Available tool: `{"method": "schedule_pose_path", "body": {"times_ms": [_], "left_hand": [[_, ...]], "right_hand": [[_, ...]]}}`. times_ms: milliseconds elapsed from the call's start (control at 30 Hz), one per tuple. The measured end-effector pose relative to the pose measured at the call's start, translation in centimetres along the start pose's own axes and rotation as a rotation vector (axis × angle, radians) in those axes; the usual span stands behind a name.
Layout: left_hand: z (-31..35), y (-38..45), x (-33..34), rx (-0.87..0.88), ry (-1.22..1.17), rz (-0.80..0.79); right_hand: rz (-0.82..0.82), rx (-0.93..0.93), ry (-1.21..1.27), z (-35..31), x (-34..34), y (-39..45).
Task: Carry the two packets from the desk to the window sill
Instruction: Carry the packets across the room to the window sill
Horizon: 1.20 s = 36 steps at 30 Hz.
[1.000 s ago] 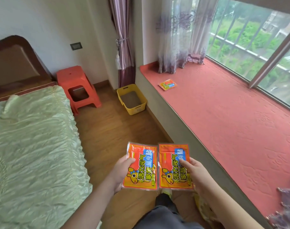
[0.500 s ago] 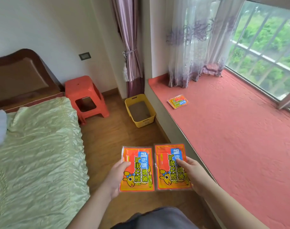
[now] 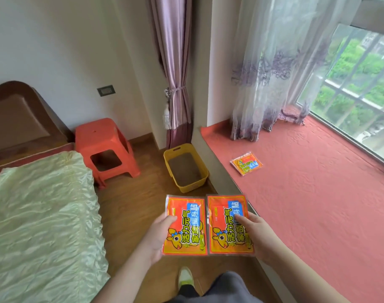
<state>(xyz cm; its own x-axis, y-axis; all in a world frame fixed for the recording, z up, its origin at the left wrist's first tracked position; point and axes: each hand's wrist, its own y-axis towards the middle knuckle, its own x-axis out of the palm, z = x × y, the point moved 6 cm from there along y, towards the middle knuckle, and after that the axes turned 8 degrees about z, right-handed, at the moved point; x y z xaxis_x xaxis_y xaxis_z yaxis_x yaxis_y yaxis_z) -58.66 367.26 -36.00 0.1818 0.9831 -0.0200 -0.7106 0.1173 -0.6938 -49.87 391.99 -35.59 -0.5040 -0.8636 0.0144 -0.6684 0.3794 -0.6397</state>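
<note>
While the two packets are carried flat and side by side, the head view shows the left hand point(image 3: 159, 234) pinching the left packet point(image 3: 184, 226) by its outer edge, thumb on top, and the right hand point(image 3: 260, 235) clamped on the right packet point(image 3: 227, 224) the same way. Held face up at their outer edges, they likely stay apart and ready to lay down. The right packet's far corner overlaps the lip of the window sill point(image 3: 318, 204), whose red cover spreads to the right of the right hand. Ahead of that hand, a third packet point(image 3: 246, 163) already lies on the sill. Beyond the left hand, a yellow bin point(image 3: 185, 184) stands on the floor; a bed point(image 3: 40, 215) lies well to its left.
</note>
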Motion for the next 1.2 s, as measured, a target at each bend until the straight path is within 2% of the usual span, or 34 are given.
{"method": "schedule_pose_path", "body": {"times_ms": [200, 433, 833, 1000, 1200], "left_hand": [[6.7, 5.5, -1.6, 0.027, 0.052, -0.037], [11.1, 11.6, 1.2, 0.002, 0.138, -0.088], [22.5, 21.5, 13.7, 0.12, 0.297, -0.177], [25.4, 24.2, 20.0, 0.163, 0.394, -0.238], [26.8, 27.0, 26.2, 0.118, 0.482, -0.352]], "right_hand": [[0.022, 0.016, 0.035, -4.1, 3.7, 4.4], [0.101, 0.035, 0.07, -6.5, 2.9, 9.2], [0.203, 0.048, 0.27, -13.9, -2.9, 20.4], [0.195, 0.053, 0.306, -16.3, -4.9, 23.6], [0.315, 0.093, 0.436, -16.5, -6.7, 26.2]]}}
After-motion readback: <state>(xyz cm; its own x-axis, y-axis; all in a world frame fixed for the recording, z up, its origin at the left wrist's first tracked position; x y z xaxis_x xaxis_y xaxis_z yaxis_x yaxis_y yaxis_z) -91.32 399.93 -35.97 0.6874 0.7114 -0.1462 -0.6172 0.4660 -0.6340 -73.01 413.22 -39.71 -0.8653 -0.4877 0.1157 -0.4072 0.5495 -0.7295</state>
